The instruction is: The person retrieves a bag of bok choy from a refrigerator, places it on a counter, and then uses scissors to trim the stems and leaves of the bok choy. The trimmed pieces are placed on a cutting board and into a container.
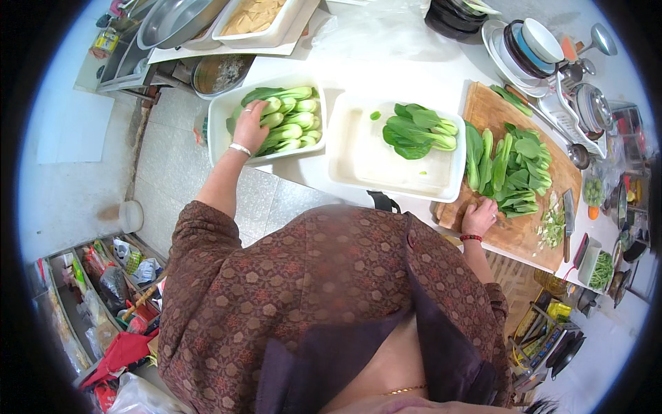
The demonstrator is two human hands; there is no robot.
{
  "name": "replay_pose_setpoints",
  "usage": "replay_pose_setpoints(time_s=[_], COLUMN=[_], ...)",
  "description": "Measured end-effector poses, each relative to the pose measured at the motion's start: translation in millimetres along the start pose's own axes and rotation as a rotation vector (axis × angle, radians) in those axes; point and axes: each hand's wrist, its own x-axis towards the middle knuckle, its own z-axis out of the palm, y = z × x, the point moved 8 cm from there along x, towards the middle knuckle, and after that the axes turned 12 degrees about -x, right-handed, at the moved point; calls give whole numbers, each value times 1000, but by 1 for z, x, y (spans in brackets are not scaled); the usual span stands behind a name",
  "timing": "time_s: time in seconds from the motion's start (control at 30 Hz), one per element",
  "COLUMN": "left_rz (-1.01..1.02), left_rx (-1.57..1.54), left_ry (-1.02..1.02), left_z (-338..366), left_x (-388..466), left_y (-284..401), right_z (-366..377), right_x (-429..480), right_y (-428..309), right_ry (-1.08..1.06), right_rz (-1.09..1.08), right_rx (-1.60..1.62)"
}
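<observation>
My left hand (250,126) rests over the bok choy (289,129) in the left white plastic tub (213,142). Its fingers touch the leaf side of the heads, whose pale stems point right; whether they grip one is hidden. On the wooden cutting board (522,238), my right hand (480,216) lies at the near edge of a pile of bok choy (522,160). The fingertips meet the lowest head, and I cannot tell if they hold it. Between the hands, a second white tub (362,155) holds a few bok choy heads (419,129) and loose leaf scraps.
A cleaver (568,222) lies at the board's right edge beside chopped stem ends (552,222). A ladle (576,155) and stacked bowls (540,41) sit behind the board. Clear plastic sheeting (388,33) covers the table's back. A steel basin (176,23) stands at the back left.
</observation>
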Motion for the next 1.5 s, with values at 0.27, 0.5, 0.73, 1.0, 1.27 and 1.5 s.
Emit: replay_pose_setpoints(time_s=[0.27, 0.5, 0.73, 1.0, 1.27, 1.5], left_rz=[-72, -95, -31, -142, -164, -139], left_rx=[233, 366, 209, 164, -1618, -1749], left_ry=[-177, -323, -262, -206, -190, -409], left_z=[9, 22, 24, 15, -103, -86], left_x=[8, 17, 17, 30, 42, 49], left_y=[-18, -21, -28, -48, -17, 74], right_z=[0, -1, 0, 2, 4, -4], right_x=[1, 2, 2, 3, 1, 4], right_y=[-4, -7, -6, -5, -4, -9], right_ry=[2, -18, -28, -49, -69, -116], right_rz=[38, 65, 80, 90, 100, 78], right_rx=[-115, -143, -144, -142, -144, -123])
